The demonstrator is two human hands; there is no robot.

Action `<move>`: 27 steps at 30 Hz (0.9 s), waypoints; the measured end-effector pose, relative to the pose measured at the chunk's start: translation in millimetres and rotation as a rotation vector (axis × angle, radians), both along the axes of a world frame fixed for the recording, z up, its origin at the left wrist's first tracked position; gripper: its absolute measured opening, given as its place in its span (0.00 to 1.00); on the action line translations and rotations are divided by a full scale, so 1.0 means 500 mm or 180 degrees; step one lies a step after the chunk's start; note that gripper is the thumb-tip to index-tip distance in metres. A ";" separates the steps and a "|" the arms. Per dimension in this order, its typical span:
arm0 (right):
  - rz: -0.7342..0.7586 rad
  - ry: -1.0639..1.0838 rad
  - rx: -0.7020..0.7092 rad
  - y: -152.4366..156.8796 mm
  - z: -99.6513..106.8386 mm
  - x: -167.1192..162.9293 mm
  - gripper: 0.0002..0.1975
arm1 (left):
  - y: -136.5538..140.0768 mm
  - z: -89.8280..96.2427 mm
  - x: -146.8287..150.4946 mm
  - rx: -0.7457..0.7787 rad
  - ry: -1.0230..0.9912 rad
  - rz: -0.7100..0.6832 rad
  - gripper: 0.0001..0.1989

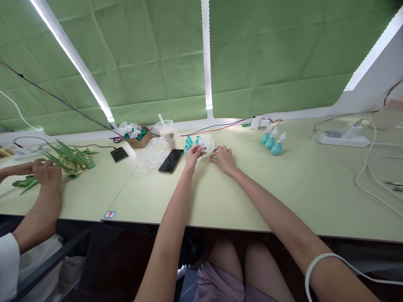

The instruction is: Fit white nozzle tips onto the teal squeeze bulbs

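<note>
Head view, step: apparently handling a pointed translucent white plastic tip.
Left hand: grip pinches the tip beside rounded turquoise plastic bottles.
Right hand: at pale translucent pieces; grip state indiscernible.
Next move: likely calls for fine fingertip control.

Both bare arms cross the near edge of the desk and stretch toward its far edge, the left arm only slightly slanted, the right arm angling steeply inward. The left grip has thumb and fingertips drawn together in a pinch, while the right grip, close by but apart from it, is turned knuckles up with fingers bent. Below the near edge, two bare thighs show side by side.
</note>
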State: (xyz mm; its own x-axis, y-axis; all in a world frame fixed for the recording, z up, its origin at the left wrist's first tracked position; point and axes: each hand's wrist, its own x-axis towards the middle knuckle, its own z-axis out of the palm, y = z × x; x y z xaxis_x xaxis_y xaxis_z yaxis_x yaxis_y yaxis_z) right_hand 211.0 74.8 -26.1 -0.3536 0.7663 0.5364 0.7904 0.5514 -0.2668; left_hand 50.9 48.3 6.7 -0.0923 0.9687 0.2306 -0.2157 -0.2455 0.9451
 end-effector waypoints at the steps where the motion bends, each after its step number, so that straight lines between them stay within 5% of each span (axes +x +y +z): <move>1: -0.0008 -0.0020 -0.0012 0.001 0.000 -0.001 0.04 | 0.000 0.000 0.001 -0.0016 0.0026 -0.0035 0.18; 12: 0.0050 -0.0001 0.0146 -0.009 0.016 -0.005 0.05 | -0.008 0.005 0.016 -0.0194 0.0219 -0.0240 0.18; 19: -0.0417 0.1539 0.0415 -0.007 0.046 0.022 0.06 | -0.008 0.000 0.018 -0.0341 0.0203 -0.0325 0.18; 27: 0.0182 0.1205 0.0630 -0.042 0.073 0.022 0.09 | -0.009 -0.005 0.037 -0.0576 0.0042 -0.0743 0.17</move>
